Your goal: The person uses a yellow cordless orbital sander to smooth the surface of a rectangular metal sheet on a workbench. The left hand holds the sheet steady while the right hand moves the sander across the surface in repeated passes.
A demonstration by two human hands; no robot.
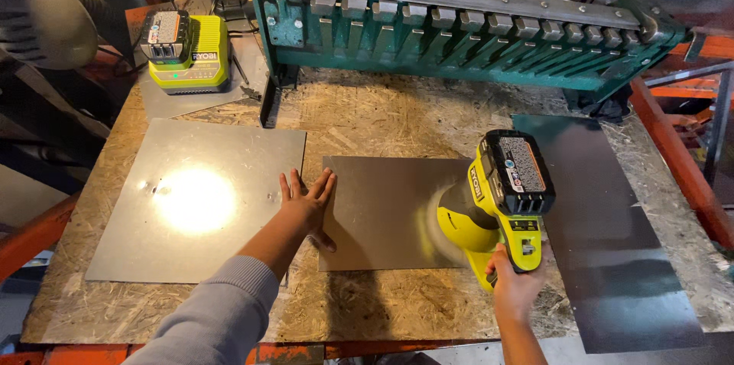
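At centre of counter (367, 113): left hand (307, 204) spread flat, fingers wide, pressing left edge of middle metal sheet (378, 208) to pin it; holds nothing. Right hand (514, 288) wrapped round grip of yellow-green cordless sander (493, 204), pad down on same sheet's right part, pad blurred, prob. spinning. Step judged: surface sanding/polishing of middle sheet underway, w/ sheet braced. Next move calls for steady downward hold by left hand, fingers kept apart from pad. Adjacent: larger bright sheet (195, 201) to left, dark sheet (612, 235) to right, battery charger (183, 51) at rear left, green bending brake (459, 29) along back.
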